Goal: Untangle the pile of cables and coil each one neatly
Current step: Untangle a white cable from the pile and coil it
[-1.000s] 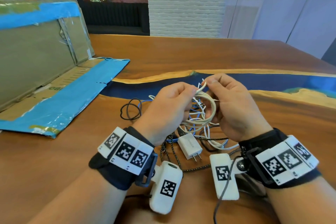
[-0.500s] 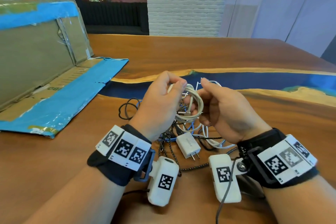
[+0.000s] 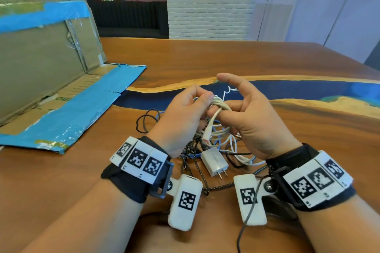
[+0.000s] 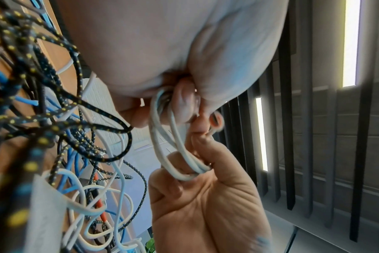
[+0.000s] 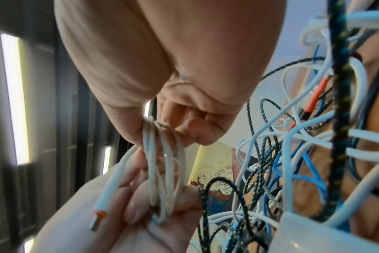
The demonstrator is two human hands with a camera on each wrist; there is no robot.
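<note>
A small coil of white cable [image 3: 221, 103] is held between both hands above the pile. My left hand [image 3: 202, 99] pinches the coil from the left; in the right wrist view it shows low, fingers curled round the loops [image 5: 162, 179]. My right hand [image 3: 219, 112] grips the coil with thumb and middle finger, while the index finger points up and off it. The cable's loose end, with an orange collar [image 5: 100, 213], hangs down beside the left palm. The tangled pile [image 3: 207, 150] of white, blue and black braided cables lies on the table under the hands.
A white wall charger [image 3: 214, 161] lies in the pile near my wrists. A thin black cable loop [image 3: 145, 123] lies left of the pile. An opened cardboard box with blue tape [image 3: 61, 92] fills the left side. The wooden table [image 3: 205, 57] has a blue resin strip.
The wide loop has been squeezed into a tighter bundle between the hands. My right index finger has lifted off and now points up. The collared end now hangs below the coil.
</note>
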